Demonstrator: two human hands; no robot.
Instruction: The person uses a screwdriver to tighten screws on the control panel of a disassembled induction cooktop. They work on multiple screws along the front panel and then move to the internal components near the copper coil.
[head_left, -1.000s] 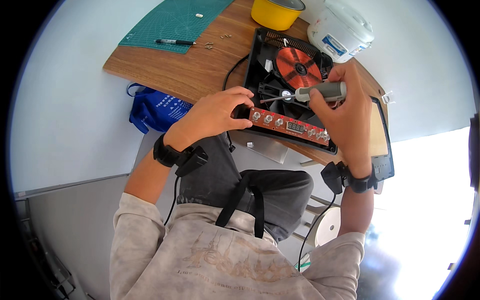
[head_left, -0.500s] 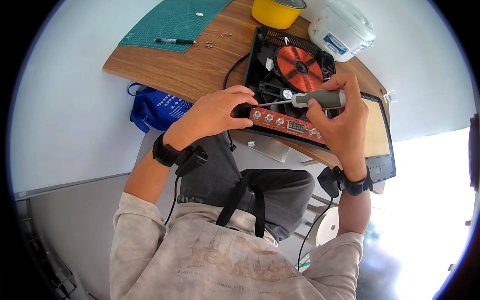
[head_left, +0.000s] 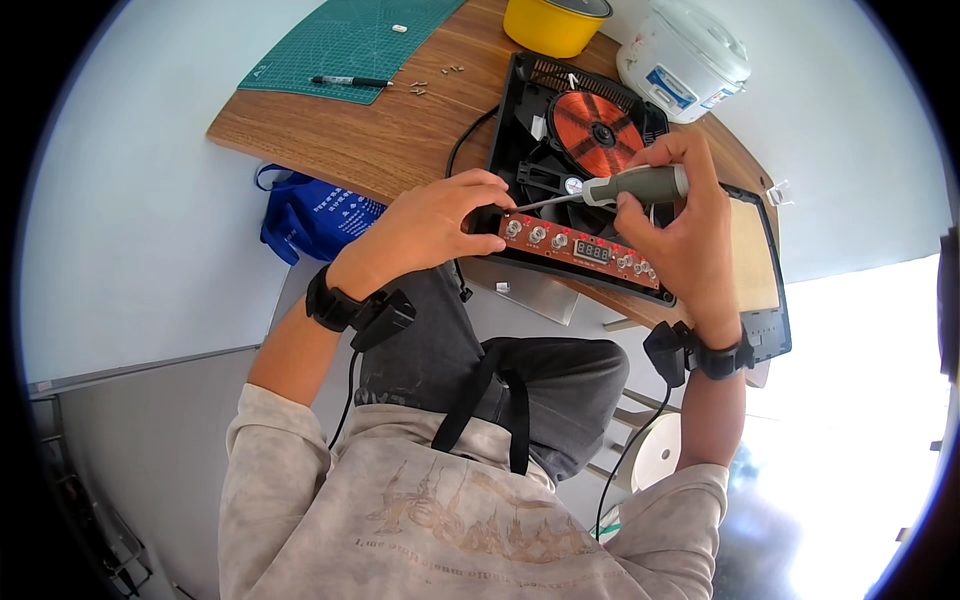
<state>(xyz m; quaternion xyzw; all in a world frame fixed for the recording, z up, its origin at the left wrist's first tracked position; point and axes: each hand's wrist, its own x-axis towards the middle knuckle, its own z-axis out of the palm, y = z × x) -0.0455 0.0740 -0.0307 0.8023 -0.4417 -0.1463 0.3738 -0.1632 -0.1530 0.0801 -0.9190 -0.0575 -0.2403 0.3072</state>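
An opened induction cooker base lies at the table's near edge, with a copper coil inside it. Along its front runs a brown control circuit board with several buttons and a small digit display. My right hand is wrapped round the grey-green handle of a screwdriver. The screwdriver's shaft slants left and its tip reaches the board's left end. My left hand is closed on the cooker's front left corner, thumb at the front and fingers beside the screwdriver tip.
A green cutting mat bears a black pen. Several small screws lie beside it. Behind the cooker stand a yellow pot and a white rice cooker. A detached panel sits at right; a blue bag hangs at left.
My right hand has shifted slightly, its wrist a little to the right and lower, and the screwdriver handle has tilted up a bit. More of the board's right end shows. My left hand stays put.
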